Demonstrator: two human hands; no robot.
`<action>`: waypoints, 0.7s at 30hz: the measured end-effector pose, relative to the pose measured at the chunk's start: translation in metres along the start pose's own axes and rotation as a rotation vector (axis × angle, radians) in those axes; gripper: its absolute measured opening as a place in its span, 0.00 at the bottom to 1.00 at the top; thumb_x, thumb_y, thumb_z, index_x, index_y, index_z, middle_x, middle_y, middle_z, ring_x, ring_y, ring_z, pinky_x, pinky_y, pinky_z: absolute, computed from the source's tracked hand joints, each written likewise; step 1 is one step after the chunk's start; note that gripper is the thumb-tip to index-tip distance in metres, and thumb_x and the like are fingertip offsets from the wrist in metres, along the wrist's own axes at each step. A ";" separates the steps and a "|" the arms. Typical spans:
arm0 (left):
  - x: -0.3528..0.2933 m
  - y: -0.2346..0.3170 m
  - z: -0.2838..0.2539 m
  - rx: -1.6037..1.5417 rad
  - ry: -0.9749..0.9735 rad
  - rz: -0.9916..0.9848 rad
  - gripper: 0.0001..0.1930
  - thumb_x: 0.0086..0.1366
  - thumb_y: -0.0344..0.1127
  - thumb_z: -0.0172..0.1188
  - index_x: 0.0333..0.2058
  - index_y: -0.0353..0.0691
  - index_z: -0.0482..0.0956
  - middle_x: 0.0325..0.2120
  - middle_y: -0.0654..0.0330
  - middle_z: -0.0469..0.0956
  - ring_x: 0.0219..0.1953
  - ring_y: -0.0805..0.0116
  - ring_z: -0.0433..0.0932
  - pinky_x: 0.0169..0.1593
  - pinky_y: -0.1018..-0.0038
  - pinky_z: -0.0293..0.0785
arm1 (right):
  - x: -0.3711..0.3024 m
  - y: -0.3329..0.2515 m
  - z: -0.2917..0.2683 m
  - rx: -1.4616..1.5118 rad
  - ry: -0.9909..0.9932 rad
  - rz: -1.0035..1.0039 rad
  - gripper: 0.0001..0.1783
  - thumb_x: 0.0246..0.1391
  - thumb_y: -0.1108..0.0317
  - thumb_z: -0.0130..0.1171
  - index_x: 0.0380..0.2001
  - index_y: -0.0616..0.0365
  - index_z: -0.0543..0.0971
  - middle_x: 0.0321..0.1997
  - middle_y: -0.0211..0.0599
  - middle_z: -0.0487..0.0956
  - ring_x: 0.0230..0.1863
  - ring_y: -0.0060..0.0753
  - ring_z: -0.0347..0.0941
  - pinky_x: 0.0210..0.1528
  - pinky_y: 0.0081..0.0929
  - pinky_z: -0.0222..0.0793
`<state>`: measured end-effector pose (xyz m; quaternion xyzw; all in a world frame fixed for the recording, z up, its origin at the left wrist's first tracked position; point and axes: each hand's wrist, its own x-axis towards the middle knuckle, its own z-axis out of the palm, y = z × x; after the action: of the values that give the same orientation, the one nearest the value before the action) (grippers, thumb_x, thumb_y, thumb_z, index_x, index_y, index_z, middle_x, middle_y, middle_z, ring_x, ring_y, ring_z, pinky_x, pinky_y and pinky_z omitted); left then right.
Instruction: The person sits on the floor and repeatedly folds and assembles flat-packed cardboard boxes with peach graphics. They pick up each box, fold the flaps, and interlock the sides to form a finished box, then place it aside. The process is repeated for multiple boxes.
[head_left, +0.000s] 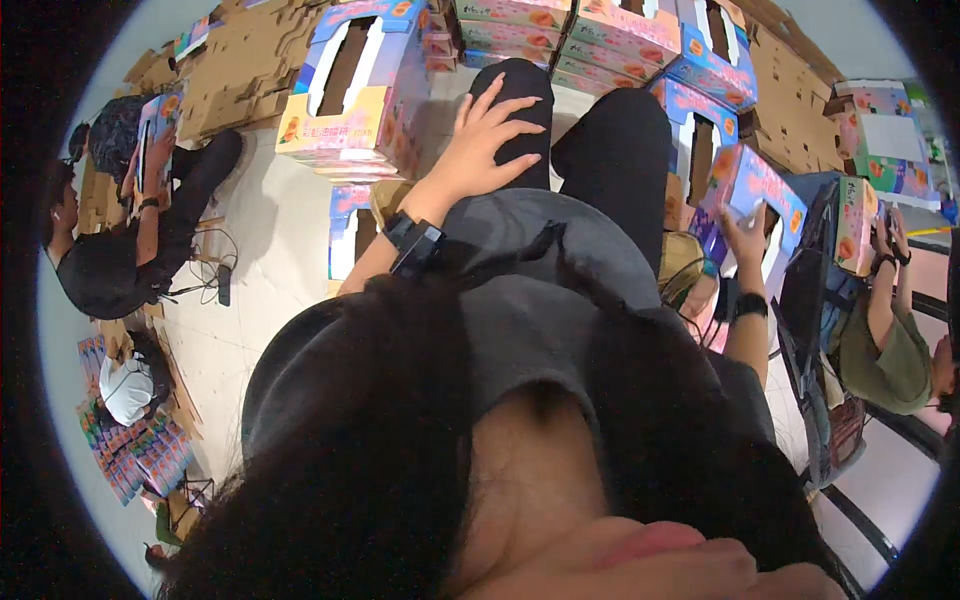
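My left hand (pixel 497 138) lies flat on my left knee, fingers spread and holding nothing. Off to my right, my right hand (pixel 740 238) grips a pink and blue printed cardboard box (pixel 728 180) by the edge of its cut-out window. That box is tilted, and its fingertips side is partly hidden by the hand. Next to it stands another blue and pink box (pixel 687 100) with a similar long opening. A taller stack of open-windowed boxes (pixel 400 100) rises to the left of my left hand.
Stacked pink boxes (pixel 620 35) stand beyond my knees. Flattened brown cardboard (pixel 235 70) leans at the far left, and more (pixel 790 100) at the right. One co-worker (pixel 110 245) sits at left holding a box; another (pixel 885 350) handles a box (pixel 857 225) at right.
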<state>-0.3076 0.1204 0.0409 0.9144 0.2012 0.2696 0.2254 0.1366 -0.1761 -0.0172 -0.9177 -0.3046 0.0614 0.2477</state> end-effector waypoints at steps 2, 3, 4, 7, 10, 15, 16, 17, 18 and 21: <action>0.001 0.002 -0.001 0.011 -0.021 -0.017 0.17 0.58 0.47 0.64 0.45 0.54 0.81 0.62 0.67 0.65 0.72 0.51 0.44 0.68 0.41 0.37 | 0.027 -0.020 0.004 -0.019 0.022 -0.006 0.68 0.33 0.31 0.70 0.69 0.62 0.53 0.59 0.65 0.71 0.60 0.55 0.70 0.59 0.39 0.66; 0.001 0.004 -0.002 0.019 -0.031 -0.023 0.17 0.58 0.47 0.64 0.46 0.53 0.81 0.62 0.66 0.66 0.72 0.50 0.45 0.69 0.42 0.37 | 0.040 -0.028 0.010 -0.075 0.067 -0.028 0.67 0.33 0.31 0.70 0.69 0.62 0.54 0.59 0.65 0.71 0.61 0.55 0.69 0.60 0.39 0.65; 0.002 0.005 -0.003 0.028 -0.029 -0.031 0.16 0.58 0.46 0.64 0.45 0.53 0.81 0.62 0.66 0.66 0.72 0.50 0.45 0.69 0.42 0.38 | 0.054 -0.033 0.013 -0.033 0.045 -0.027 0.67 0.33 0.31 0.70 0.68 0.62 0.55 0.59 0.65 0.70 0.62 0.55 0.68 0.60 0.38 0.65; 0.005 0.009 -0.004 0.015 -0.027 -0.056 0.14 0.58 0.44 0.64 0.44 0.54 0.82 0.62 0.66 0.66 0.72 0.50 0.46 0.68 0.42 0.38 | 0.091 -0.050 0.033 0.023 0.047 -0.160 0.66 0.34 0.34 0.72 0.68 0.65 0.55 0.59 0.65 0.71 0.61 0.54 0.69 0.60 0.38 0.65; 0.009 0.013 -0.002 0.005 -0.018 -0.057 0.13 0.57 0.41 0.64 0.43 0.52 0.82 0.60 0.65 0.68 0.71 0.50 0.48 0.68 0.41 0.39 | 0.117 -0.060 0.056 0.066 0.028 -0.269 0.63 0.36 0.38 0.72 0.67 0.67 0.56 0.55 0.66 0.74 0.58 0.54 0.72 0.58 0.39 0.68; 0.012 0.015 0.000 -0.034 -0.008 -0.070 0.12 0.57 0.38 0.63 0.41 0.52 0.83 0.60 0.65 0.70 0.71 0.49 0.49 0.68 0.41 0.39 | 0.149 -0.061 0.085 0.040 -0.019 -0.286 0.61 0.36 0.39 0.72 0.68 0.59 0.56 0.52 0.67 0.75 0.53 0.59 0.74 0.54 0.42 0.69; 0.012 0.016 0.000 -0.030 -0.009 -0.086 0.12 0.56 0.37 0.63 0.40 0.52 0.84 0.59 0.65 0.70 0.71 0.49 0.50 0.68 0.41 0.40 | 0.154 -0.062 0.092 0.058 -0.016 -0.293 0.61 0.36 0.38 0.72 0.68 0.58 0.56 0.51 0.67 0.75 0.52 0.60 0.74 0.54 0.43 0.69; 0.013 0.015 0.000 -0.014 -0.012 -0.092 0.11 0.56 0.37 0.63 0.40 0.53 0.84 0.59 0.65 0.70 0.71 0.50 0.50 0.68 0.41 0.40 | 0.158 -0.062 0.097 0.024 -0.020 -0.264 0.61 0.36 0.38 0.71 0.69 0.57 0.56 0.51 0.67 0.75 0.52 0.61 0.74 0.54 0.43 0.69; 0.014 0.015 0.000 -0.010 -0.014 -0.098 0.11 0.56 0.37 0.63 0.40 0.53 0.84 0.59 0.65 0.71 0.71 0.50 0.50 0.68 0.41 0.41 | 0.162 -0.062 0.101 -0.013 -0.024 -0.233 0.62 0.36 0.37 0.71 0.69 0.56 0.56 0.51 0.68 0.75 0.51 0.62 0.74 0.53 0.44 0.69; 0.015 0.015 0.001 -0.005 -0.010 -0.106 0.11 0.56 0.37 0.64 0.39 0.53 0.84 0.59 0.65 0.71 0.70 0.49 0.51 0.68 0.41 0.41 | 0.167 -0.063 0.111 -0.047 0.039 -0.217 0.60 0.37 0.35 0.69 0.69 0.53 0.58 0.50 0.68 0.74 0.51 0.62 0.73 0.54 0.45 0.69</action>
<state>-0.2919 0.1155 0.0536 0.9033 0.2473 0.2531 0.2426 0.2086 0.0125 -0.0763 -0.8858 -0.3987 0.0093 0.2372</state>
